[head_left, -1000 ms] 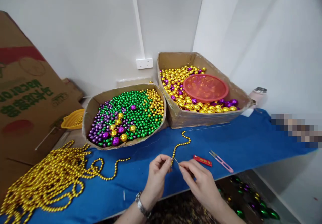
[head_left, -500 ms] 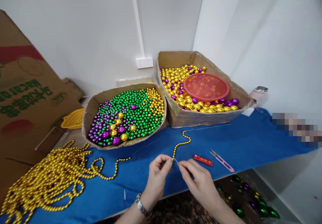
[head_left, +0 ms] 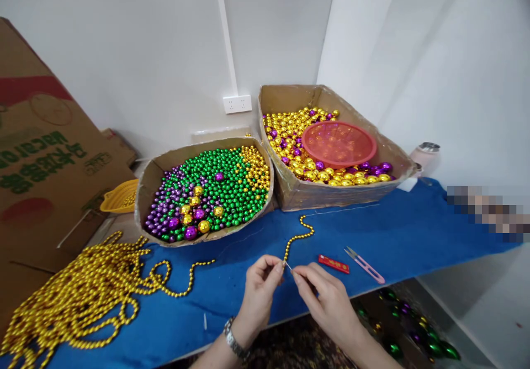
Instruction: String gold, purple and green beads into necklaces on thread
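My left hand pinches the near end of a short gold bead strand between thumb and fingertips. The strand curves away over the blue cloth, and a thin pale thread runs from its far end to the right. Closed in a pinch, my right hand holds a thin needle, its tip at the beads in my left fingers. Beyond my right hand lie a small red packet and pink thread snips.
A large heap of gold bead strands covers the left. Behind stand a carton of small green, purple and gold beads and a carton of larger beads with a red plastic basin. A pink flask is at the right wall.
My right hand has shifted very slightly toward my left, with the needle closer to the beads. Everything else looks the same.
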Demonstrator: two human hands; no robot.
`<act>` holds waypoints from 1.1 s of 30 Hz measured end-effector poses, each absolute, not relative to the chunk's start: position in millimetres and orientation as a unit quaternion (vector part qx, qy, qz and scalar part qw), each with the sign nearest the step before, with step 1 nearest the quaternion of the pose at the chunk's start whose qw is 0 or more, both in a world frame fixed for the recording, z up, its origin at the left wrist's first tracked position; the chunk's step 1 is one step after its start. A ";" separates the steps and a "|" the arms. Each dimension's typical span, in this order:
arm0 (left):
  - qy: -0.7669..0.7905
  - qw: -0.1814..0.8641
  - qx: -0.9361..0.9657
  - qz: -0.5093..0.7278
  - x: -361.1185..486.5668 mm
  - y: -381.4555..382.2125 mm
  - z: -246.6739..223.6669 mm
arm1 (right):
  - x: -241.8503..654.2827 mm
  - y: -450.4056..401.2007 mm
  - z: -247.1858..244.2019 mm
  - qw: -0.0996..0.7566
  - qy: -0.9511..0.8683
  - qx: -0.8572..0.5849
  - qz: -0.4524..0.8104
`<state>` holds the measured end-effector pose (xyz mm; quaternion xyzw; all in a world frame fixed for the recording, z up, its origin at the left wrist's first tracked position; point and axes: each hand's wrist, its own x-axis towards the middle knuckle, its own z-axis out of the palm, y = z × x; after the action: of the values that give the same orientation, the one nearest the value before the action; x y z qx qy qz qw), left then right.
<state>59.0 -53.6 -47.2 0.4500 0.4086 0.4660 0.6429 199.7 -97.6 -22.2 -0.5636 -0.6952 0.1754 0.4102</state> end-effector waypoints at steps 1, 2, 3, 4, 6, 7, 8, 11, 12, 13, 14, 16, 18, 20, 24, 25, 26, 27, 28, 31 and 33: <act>0.409 0.644 0.450 0.465 59.3 -53.5 -47.2 | 199.5 -97.5 -22.2 0.409 -0.696 -0.564 0.175; 0.409 0.644 0.450 0.464 59.5 -53.5 -47.3 | 199.4 -97.5 -22.2 0.410 -0.696 -0.563 0.176; 0.411 0.643 0.450 0.464 59.7 -53.4 -47.4 | 199.4 -97.4 -22.2 0.412 -0.695 -0.562 0.177; 0.412 0.643 0.451 0.463 59.9 -53.4 -47.4 | 199.5 -97.4 -22.3 0.414 -0.694 -0.561 0.180; 0.412 0.642 0.452 0.463 60.0 -53.4 -47.3 | 200.0 -97.4 -22.9 0.417 -0.692 -0.560 0.184; 0.412 0.642 0.452 0.463 60.0 -53.5 -47.2 | 200.5 -97.4 -23.3 0.417 -0.691 -0.561 0.185; 0.411 0.642 0.452 0.464 59.8 -53.6 -47.2 | 201.0 -97.5 -23.8 0.416 -0.691 -0.561 0.185; 0.411 0.642 0.451 0.464 59.5 -53.8 -47.8 | 202.8 -97.6 -25.4 0.415 -0.692 -0.561 0.184; 0.411 0.643 0.450 0.463 59.4 -53.8 -48.2 | 203.3 -97.6 -25.8 0.415 -0.692 -0.561 0.184; 0.412 0.643 0.450 0.463 59.4 -53.7 -48.6 | 203.7 -97.7 -26.0 0.415 -0.692 -0.561 0.184; 0.412 0.643 0.450 0.463 59.4 -53.6 -48.9 | 204.0 -97.7 -26.2 0.415 -0.692 -0.561 0.186; 0.412 0.643 0.451 0.462 59.5 -53.4 -49.3 | 204.4 -97.9 -26.3 0.414 -0.691 -0.561 0.188; 0.411 0.643 0.452 0.462 59.5 -53.3 -49.3 | 204.5 -98.1 -26.6 0.415 -0.691 -0.561 0.188; 0.410 0.644 0.452 0.462 59.7 -53.3 -49.1 | 204.4 -98.2 -27.4 0.414 -0.691 -0.561 0.189; 0.408 0.645 0.455 0.460 60.0 -53.7 -49.3 | 203.8 -98.2 -28.9 0.414 -0.691 -0.560 0.195; 0.408 0.645 0.455 0.459 60.0 -53.8 -49.3 | 203.5 -98.3 -28.9 0.415 -0.690 -0.560 0.197; 0.408 0.645 0.456 0.458 60.0 -53.9 -49.3 | 203.2 -98.4 -28.9 0.415 -0.689 -0.560 0.199; 0.409 0.644 0.458 0.457 60.0 -53.9 -49.3 | 202.9 -98.5 -28.6 0.414 -0.689 -0.560 0.201; 0.410 0.643 0.458 0.456 60.0 -53.9 -49.2 | 202.5 -98.7 -28.3 0.413 -0.689 -0.560 0.204; 0.409 0.644 0.456 0.458 60.2 -53.6 -49.6 | 201.6 -98.8 -27.3 0.409 -0.691 -0.558 0.207; 0.407 0.648 0.450 0.460 60.6 -53.2 -50.7 | 201.2 -98.8 -26.9 0.408 -0.692 -0.559 0.206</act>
<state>60.6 -53.2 -50.7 0.4503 0.4069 0.4597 0.6484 201.2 -98.8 -26.9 -0.5586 -0.6923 0.2058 0.4078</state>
